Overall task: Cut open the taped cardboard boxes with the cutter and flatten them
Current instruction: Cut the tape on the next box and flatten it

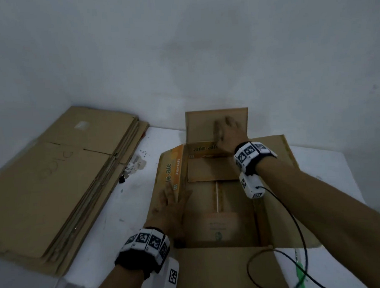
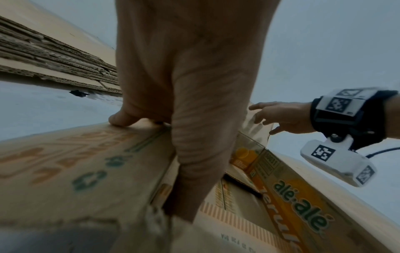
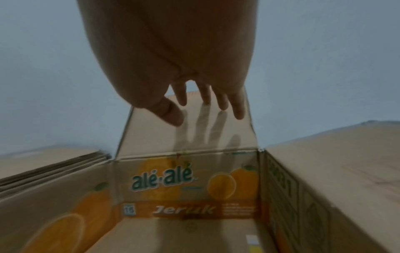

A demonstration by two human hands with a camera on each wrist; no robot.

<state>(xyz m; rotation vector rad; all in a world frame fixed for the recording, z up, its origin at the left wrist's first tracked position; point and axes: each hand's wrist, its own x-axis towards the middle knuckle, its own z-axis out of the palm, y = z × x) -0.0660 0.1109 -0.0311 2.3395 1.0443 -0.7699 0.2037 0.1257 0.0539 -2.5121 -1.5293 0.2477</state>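
flattening stage on this one, cutting looks done. white floor [image 1: 131, 214] under everything, grey wall behind. biggest item: stack of flattened cardboard [image 1: 55, 182] on my left, leaning into the corner, several sheets deep (so a good share of the job is finished, judging by that pile).

open box [image 1: 220, 207] sits right in front of me, top up, all four top flaps spread, orange "alé-alé jeruk" print showing on the inside walls. bottom seam inside looks closed as far as i can see, a pale strip runs along it (tape, probably). so this box is opened but not collapsed.

far flap [image 1: 216, 125] stands up toward the wall. my right hand [image 1: 229, 135] is at it, fingers [image 3: 238, 107] straight and spread; contact vs just short of it, can't tell from the right wrist view.

my left hand [image 1: 170, 210] lies flat on the left wall of the box, fingers straight, thumb down inside the opening in the left wrist view. no curl round anything.

green thing at bottom right edge [image 1: 299, 274] beside the cable, maybe the cutter, too blurred to say.

left to do: fold the flaps out, deal with the bottom seam, press it flat, add it to the stack.
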